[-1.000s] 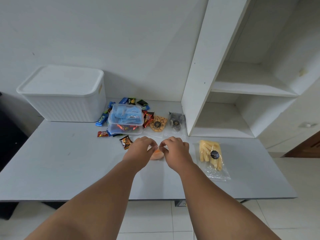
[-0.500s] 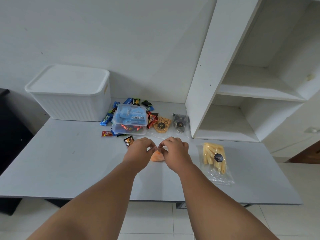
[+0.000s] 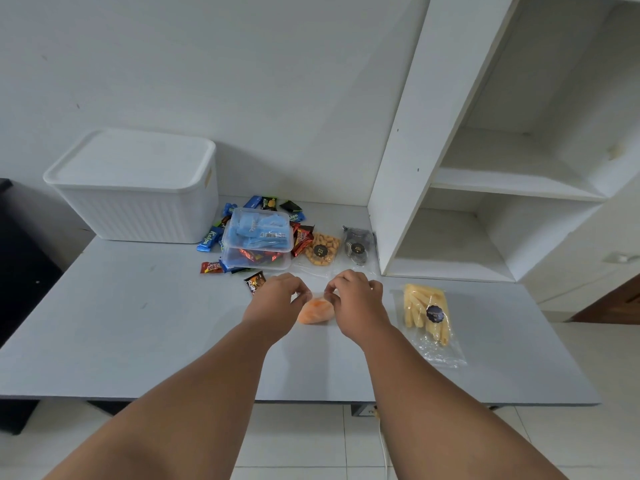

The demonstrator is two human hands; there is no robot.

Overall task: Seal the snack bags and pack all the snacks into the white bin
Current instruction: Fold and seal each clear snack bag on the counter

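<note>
Each grip is a pinch. The left hand (image 3: 277, 301) and the right hand (image 3: 358, 301) both nip the clear top edge of the orange bag (image 3: 315, 311) between thumb and curled fingers, with the two pinches close together. The bag lies flat on the surface (image 3: 138, 323) directly under the fingertips, its filled end toward the person and its mouth away.

The step in hand looks like closing that mouth. To do it well, line up the two lips first and press the air out toward the opening. Then run the pinches apart along the edge so no gap is left at either corner, keeping the orange pieces back from the closure. What kind of seal it has cannot be made out.

The stick bag (image 3: 427, 313) lies near the right hand, on its right. Just beyond the hands are the nut bag (image 3: 322, 249) and the dark bag (image 3: 358, 244), at the foot of the shelf unit (image 3: 398, 168). Left of them, a clear box (image 3: 258, 237) sits on a heap of wrapped snacks (image 3: 209, 237). The bin (image 3: 145, 216) stands well apart at the back left with its lid (image 3: 131, 161) on, so the lid must come off before packing.
</note>
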